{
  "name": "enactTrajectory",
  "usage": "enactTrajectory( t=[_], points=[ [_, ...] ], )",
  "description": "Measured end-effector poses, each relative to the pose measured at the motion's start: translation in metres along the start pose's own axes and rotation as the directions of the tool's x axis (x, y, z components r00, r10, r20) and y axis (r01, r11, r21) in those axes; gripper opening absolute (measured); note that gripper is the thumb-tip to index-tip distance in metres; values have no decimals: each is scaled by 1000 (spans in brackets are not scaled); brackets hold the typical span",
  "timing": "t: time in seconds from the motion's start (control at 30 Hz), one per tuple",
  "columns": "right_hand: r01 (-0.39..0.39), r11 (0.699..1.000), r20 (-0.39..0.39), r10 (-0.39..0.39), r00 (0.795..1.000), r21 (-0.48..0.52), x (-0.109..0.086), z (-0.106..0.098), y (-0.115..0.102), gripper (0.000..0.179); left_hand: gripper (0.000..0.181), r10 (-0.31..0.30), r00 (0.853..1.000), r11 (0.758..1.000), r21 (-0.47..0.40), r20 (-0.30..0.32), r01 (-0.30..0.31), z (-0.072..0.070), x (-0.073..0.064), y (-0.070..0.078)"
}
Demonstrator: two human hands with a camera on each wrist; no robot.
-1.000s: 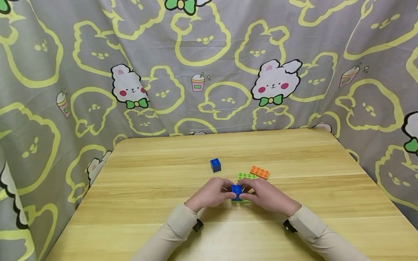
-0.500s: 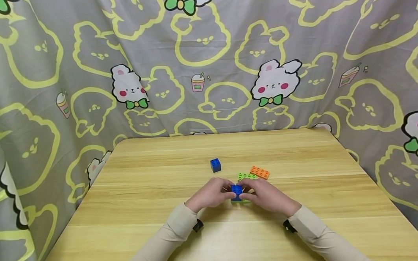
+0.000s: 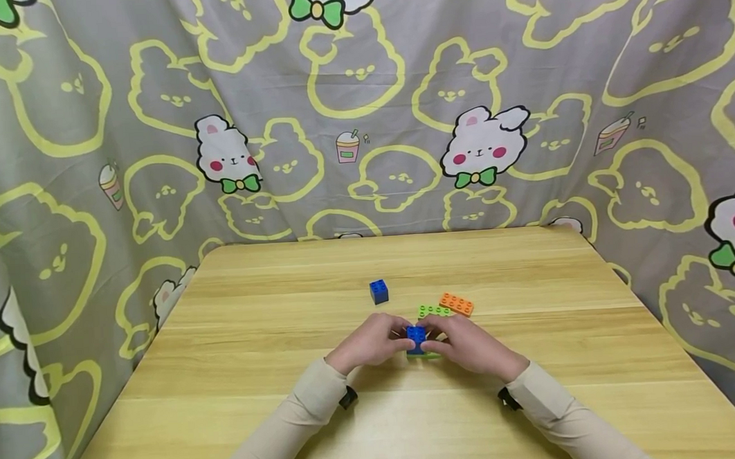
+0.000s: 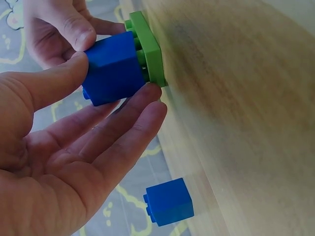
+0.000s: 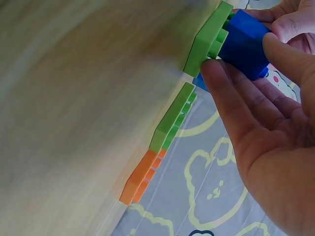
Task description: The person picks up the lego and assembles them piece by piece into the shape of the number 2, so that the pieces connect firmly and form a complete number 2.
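A blue building block (image 3: 416, 339) stands studs-up over a thin green building brick (image 4: 156, 61) lying on the wooden table. From the left, my left hand (image 3: 375, 340) holds the block, thumb at its near side, fingers stretched along its far side. My right hand (image 3: 470, 343) holds the same block from the right in a mirrored way. In the left wrist view, green studs still show between the block and the green brick. The right wrist view shows the fingertips (image 5: 212, 69) close to the green brick's edge.
Another blue block (image 3: 379, 291) stands farther back, left of the hands. Just beyond the right hand lie a second thin green brick (image 3: 434, 310) and an orange brick (image 3: 457, 304), end to end. A patterned curtain (image 3: 362, 119) hangs behind the table.
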State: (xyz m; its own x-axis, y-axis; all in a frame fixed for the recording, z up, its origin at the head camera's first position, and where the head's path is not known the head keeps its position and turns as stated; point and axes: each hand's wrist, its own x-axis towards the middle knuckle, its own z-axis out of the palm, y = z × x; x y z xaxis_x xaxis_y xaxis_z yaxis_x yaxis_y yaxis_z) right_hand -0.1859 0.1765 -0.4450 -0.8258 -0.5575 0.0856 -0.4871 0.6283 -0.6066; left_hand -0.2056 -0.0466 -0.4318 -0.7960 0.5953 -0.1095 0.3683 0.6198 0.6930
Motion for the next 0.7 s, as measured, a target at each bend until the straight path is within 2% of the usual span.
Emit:
enactTrajectory(
  t=[0.7],
  points=[
    [-10,1000,-12,10,1000,2,0,1,-1,33,30,-9,1000,1000,-6,-3,9,0,-1,1]
  ],
)
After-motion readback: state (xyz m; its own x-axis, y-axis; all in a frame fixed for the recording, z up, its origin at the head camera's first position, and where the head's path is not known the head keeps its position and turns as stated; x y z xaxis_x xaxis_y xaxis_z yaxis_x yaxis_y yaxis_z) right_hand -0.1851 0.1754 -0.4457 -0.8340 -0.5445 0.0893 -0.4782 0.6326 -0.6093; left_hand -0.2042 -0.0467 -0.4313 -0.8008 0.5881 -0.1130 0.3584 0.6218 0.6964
